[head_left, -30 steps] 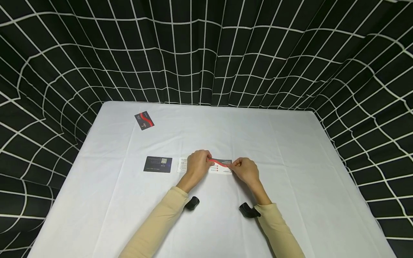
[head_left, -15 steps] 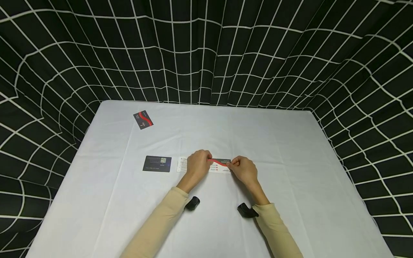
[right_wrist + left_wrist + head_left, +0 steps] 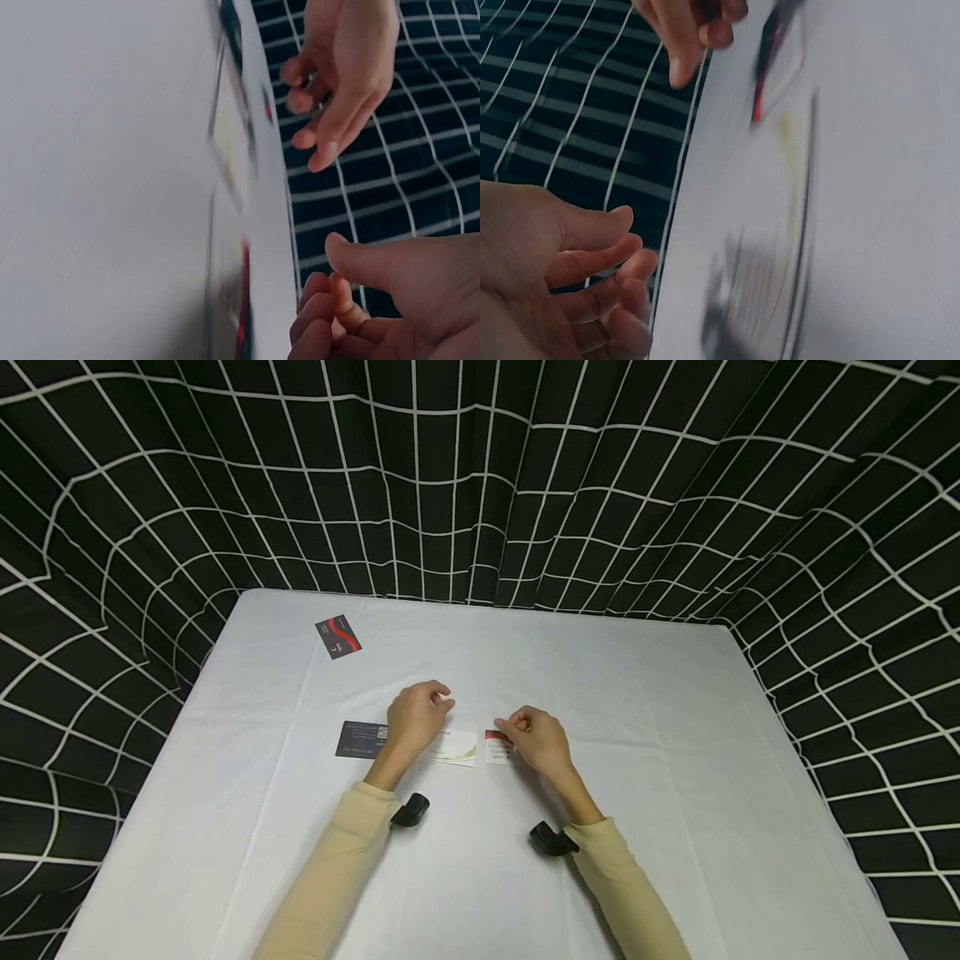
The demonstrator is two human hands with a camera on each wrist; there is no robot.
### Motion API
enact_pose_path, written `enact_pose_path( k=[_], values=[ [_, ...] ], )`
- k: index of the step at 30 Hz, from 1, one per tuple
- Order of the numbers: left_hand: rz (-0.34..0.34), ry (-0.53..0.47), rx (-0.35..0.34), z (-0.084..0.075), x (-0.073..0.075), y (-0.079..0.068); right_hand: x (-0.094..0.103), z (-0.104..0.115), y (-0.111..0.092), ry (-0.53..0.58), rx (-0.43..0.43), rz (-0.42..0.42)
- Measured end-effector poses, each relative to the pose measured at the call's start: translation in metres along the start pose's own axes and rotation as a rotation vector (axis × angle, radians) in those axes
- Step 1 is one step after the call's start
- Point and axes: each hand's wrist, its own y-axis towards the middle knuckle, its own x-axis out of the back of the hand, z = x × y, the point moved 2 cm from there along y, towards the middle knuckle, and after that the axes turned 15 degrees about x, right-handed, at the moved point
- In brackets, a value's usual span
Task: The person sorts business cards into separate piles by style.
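My left hand [image 3: 416, 714] is raised over the row of cards, its fingers loosely bent and holding nothing. Beneath it lies a white business card [image 3: 459, 745] with a yellow-green curve, partly covered by the hand in the head view. Left of that is a dark business card with a QR code [image 3: 356, 740]. My right hand [image 3: 538, 739] hovers above a white card with a red and dark band [image 3: 495, 750] and hides its right part. In the right wrist view the right hand's fingers [image 3: 319, 311] are loosely curled, with nothing between them.
A dark business card with a red wave [image 3: 338, 637] lies tilted at the table's far left. White cloth covers the table [image 3: 637, 735]. Black curtain with a white grid [image 3: 465, 485] stands behind the far edge. Each wrist carries a black camera mount [image 3: 553, 840].
Both hands have let go of the red-banded card and lifted. The left hand moved left and away from me, uncovering the yellow-green-curved card; the right hand moved left over the red-banded card.
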Motion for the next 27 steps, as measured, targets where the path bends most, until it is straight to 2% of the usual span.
enact_pose_path(
  k=[6, 11, 14, 18, 23, 27],
  values=[
    [-0.026, 0.014, 0.087, 0.032, 0.043, 0.024, -0.032, 0.035, 0.029, 0.025, 0.064, 0.02],
    [-0.047, 0.024, 0.146, 0.056, 0.073, 0.044, -0.064, 0.06, 0.05, -0.019, 0.138, 0.019],
    [-0.024, 0.047, 0.177, 0.069, 0.083, 0.059, -0.079, 0.072, 0.062, -0.048, 0.168, 0.002],
    [0.016, 0.108, 0.178, 0.085, 0.097, 0.079, -0.098, 0.087, 0.082, -0.086, 0.177, 0.001],
    [0.02, 0.161, 0.15, 0.103, 0.115, 0.103, -0.126, 0.107, 0.111, -0.141, 0.147, 0.04],
    [0.054, 0.203, 0.125, 0.109, 0.118, 0.123, -0.146, 0.121, 0.134, -0.199, 0.104, 0.053]
  ],
)
